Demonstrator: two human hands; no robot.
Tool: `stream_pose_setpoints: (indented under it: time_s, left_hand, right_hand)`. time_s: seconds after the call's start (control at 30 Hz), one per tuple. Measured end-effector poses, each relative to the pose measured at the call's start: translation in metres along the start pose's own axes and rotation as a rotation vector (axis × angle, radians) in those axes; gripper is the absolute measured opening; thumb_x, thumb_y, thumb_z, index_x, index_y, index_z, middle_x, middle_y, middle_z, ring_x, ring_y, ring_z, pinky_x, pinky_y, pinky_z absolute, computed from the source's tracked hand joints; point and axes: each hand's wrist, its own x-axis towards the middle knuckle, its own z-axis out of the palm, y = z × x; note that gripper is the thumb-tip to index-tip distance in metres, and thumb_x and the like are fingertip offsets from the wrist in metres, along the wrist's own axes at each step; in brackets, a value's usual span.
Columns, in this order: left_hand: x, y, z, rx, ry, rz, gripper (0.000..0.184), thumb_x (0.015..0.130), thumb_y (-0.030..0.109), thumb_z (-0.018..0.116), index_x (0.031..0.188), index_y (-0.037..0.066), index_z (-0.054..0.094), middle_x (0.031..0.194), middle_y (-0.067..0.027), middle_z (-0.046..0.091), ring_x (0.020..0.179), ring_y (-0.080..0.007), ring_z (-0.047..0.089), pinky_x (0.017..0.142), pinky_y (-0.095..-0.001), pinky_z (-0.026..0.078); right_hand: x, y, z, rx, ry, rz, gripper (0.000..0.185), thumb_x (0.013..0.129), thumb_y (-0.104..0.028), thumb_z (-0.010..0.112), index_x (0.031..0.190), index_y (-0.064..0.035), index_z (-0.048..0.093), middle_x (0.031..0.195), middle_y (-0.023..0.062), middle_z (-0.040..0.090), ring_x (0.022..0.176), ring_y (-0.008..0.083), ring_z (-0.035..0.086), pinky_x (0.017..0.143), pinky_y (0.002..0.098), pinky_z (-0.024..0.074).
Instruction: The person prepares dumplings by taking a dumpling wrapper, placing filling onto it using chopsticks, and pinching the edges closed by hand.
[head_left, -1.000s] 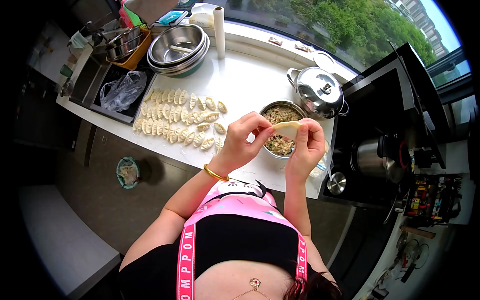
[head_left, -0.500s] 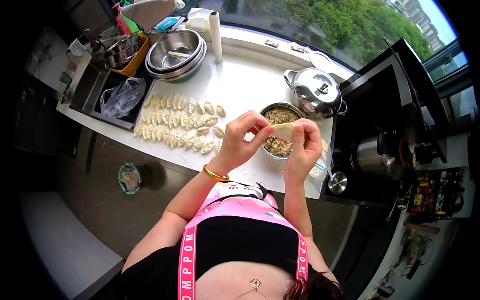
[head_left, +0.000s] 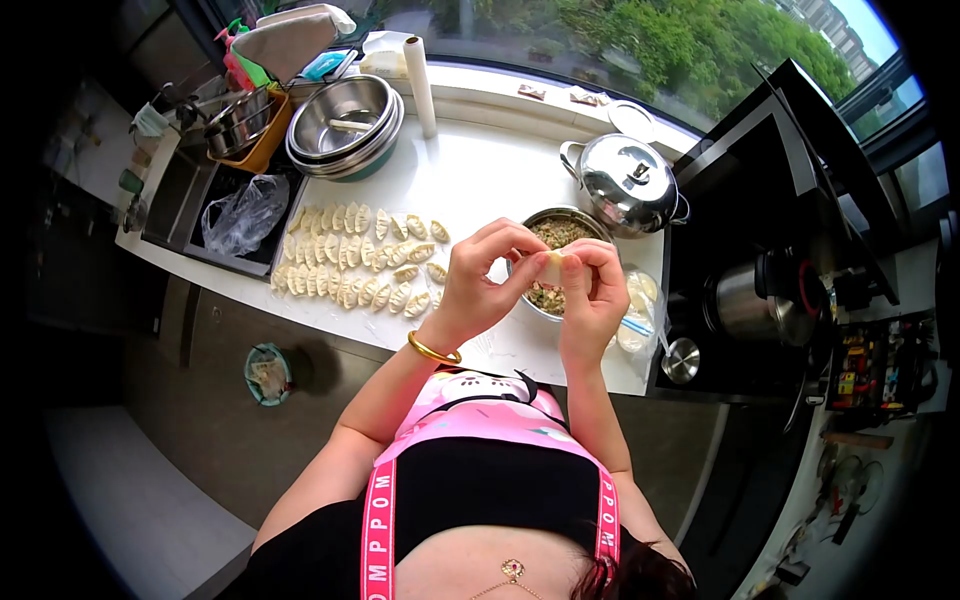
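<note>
Between the fingertips of both hands is a pale dumpling [head_left: 554,268], mostly covered by the fingers. My left hand [head_left: 490,268], with a gold bangle on its wrist, pinches one side of it. My right hand [head_left: 592,292] pinches the other side, thumb and fingers pressed together. Just below and behind the hands stands a metal bowl [head_left: 541,213] of chopped filling [head_left: 562,232]. To the left, folded dumplings [head_left: 350,250] lie in rows on the white counter [head_left: 485,160]. A plastic bag [head_left: 640,310] with round pale wrappers lies right of my right hand.
A lidded steel pot [head_left: 628,185] stands behind the bowl. Stacked metal bowls [head_left: 345,115] and a paper roll [head_left: 420,88] are at the back left, near the sink [head_left: 185,190]. On the right are a black stove [head_left: 690,300] with another pot [head_left: 750,303] and a ladle [head_left: 681,360].
My hands have drawn closer together, the right one moving left. The dumpling, which showed as a stretched half-moon before, is now mostly hidden between the fingers. The view has shifted slightly.
</note>
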Motion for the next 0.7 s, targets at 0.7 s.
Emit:
stream_pose_setpoints:
  time_s: [0.7]
  left_hand:
    - [-0.003,0.0005,0.0039,-0.131,0.102,-0.054,0.007,0.087,0.0,0.066,0.093,-0.001,0.063,0.093,-0.0068,0.059,0.081,-0.0109,0.063,0.063,-0.0206,0.057]
  right_hand:
    - [0.005,-0.0028,0.0031,-0.425,-0.008,-0.312,0.009,0.079,-0.003,0.072,0.083,-0.0016,0.064,0.083,0.01,0.064,0.076,0.0234,0.062,0.07,0.032,0.0488]
